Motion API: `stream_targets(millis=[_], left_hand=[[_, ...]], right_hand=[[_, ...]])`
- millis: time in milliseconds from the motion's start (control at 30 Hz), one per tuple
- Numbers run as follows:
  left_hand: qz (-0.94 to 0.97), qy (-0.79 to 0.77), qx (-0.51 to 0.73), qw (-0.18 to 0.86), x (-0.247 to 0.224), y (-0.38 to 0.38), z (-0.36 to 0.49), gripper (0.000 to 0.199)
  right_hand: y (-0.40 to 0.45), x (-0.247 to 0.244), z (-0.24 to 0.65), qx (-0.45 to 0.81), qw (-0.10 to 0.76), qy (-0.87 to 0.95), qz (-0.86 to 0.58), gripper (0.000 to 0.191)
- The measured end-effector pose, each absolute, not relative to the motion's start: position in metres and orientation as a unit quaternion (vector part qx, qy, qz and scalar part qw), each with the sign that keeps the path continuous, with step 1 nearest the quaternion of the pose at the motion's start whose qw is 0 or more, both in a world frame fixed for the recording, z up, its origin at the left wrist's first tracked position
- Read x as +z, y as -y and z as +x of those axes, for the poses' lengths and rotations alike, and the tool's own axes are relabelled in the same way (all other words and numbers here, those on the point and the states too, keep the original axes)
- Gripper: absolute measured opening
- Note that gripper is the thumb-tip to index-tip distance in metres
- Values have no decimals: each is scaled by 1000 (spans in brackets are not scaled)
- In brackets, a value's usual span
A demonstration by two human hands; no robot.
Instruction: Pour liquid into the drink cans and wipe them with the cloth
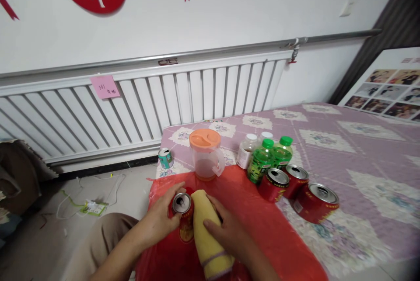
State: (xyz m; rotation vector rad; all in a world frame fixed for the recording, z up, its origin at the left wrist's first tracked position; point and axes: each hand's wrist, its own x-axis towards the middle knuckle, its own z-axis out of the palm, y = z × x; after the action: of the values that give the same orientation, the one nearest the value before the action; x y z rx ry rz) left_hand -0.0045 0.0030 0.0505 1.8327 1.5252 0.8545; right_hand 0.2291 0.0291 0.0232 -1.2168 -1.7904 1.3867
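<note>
My left hand (164, 213) is wrapped around the upper part of an opened red can (186, 224) that stands on the red plastic sheet (262, 237). In my right hand (221, 224) is a folded yellow cloth (207, 233) with a purple stripe near its lower end. The cloth lies against the can's right side. Just behind the can stands a clear plastic pitcher (203, 161) with an orange lid.
Right of the pitcher, several bottles stand together, among them a green-capped bottle (260, 163). Several red cans, one a wide can (315, 202), stand beside them. A small teal can (166, 158) is at the table's left edge. A white radiator (203, 93) runs behind.
</note>
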Motion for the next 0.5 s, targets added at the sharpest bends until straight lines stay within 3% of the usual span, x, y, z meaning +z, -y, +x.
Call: stream_targets(millis=[300, 500], left_hand=[[675, -623, 355, 171, 35, -6, 2, 76], [689, -593, 360, 210, 41, -6, 2, 69]], right_hand=[[-24, 35, 232, 520, 341, 659, -424, 80], [-25, 36, 232, 521, 309, 669, -431, 79]])
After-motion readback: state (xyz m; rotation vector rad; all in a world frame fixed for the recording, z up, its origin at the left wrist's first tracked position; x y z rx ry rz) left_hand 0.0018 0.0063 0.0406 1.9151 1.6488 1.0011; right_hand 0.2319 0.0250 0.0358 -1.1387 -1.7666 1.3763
